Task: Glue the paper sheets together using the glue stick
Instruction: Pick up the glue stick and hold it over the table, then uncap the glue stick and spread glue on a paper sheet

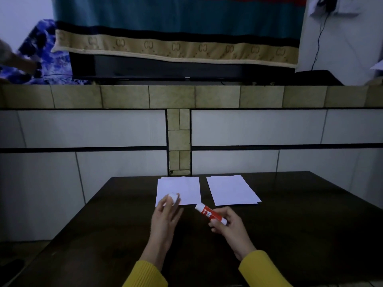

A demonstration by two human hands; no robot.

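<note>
Red glue stick [210,214], uncapped, pinched in my right hand [229,226] just below the two paper stacks [178,190] [232,190] on the dark surface [290,224], while my left hand [165,216] pinches its white cap [173,197] over the left stack.

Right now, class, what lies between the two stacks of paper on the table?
Only a bare strip of dark table separates the left paper stack from the right paper stack, seen in the head view.
</note>
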